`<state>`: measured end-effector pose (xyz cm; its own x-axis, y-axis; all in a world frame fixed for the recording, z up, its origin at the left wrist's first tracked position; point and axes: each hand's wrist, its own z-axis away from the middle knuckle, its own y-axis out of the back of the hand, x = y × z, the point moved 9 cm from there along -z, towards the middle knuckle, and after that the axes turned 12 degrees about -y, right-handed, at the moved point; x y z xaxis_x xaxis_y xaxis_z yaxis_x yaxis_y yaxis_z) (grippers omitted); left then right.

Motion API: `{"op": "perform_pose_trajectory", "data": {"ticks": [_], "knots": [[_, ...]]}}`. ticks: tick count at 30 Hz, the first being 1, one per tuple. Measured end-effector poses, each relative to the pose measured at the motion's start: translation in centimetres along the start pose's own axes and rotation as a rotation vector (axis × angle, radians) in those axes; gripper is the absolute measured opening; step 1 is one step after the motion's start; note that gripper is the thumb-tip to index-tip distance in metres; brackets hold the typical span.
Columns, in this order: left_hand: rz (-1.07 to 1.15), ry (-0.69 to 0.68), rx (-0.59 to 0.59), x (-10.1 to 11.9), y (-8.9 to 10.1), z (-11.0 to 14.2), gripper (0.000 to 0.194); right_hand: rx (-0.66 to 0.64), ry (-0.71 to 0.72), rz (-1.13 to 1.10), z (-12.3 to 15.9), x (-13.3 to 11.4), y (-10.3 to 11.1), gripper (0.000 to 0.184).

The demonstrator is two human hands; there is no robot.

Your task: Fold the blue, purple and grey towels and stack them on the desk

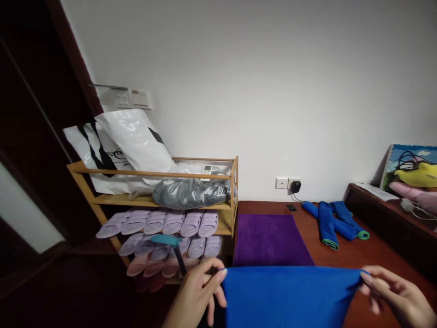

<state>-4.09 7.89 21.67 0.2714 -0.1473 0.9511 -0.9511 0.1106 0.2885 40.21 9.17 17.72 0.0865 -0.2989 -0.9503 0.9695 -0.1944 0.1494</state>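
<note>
A bright blue cloth (pixel 288 296) is stretched flat between both hands at the bottom of the view. My left hand (pixel 200 294) pinches its left top corner. My right hand (pixel 396 294) pinches its right top corner. Behind the cloth a purple towel (pixel 269 239) lies spread on the dark red wooden surface (pixel 362 255). Farther back lie rolled or folded blue cloths with green edging (pixel 329 223).
A bamboo rack (pixel 228 200) on the left holds several rows of lilac and pink slippers (pixel 164 223), a grey bundle and white plastic bags (pixel 133 141). A wall socket with a black plug (pixel 295 186) sits behind. A raised ledge (pixel 385 214) with a painted picture and cables stands at right.
</note>
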Motion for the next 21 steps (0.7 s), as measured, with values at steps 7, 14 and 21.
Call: {"op": "perform_pose_trajectory", "data": {"ticks": [7, 14, 21], "knots": [[0.131, -0.063, 0.162, 3.2, 0.3, -0.9, 0.042, 0.174, 0.078, -0.273, -0.5, -2.4, -0.8, 0.046], [0.126, -0.093, 0.178, 6.0, 1.1, -1.5, 0.036, 0.232, 0.159, -0.321, 0.5, -6.4, -0.6, 0.047], [0.076, -0.11, 0.115, 6.8, 1.3, -3.7, 0.034, 0.23, 0.209, -0.283, -0.6, -8.8, -0.7, 0.049]]}}
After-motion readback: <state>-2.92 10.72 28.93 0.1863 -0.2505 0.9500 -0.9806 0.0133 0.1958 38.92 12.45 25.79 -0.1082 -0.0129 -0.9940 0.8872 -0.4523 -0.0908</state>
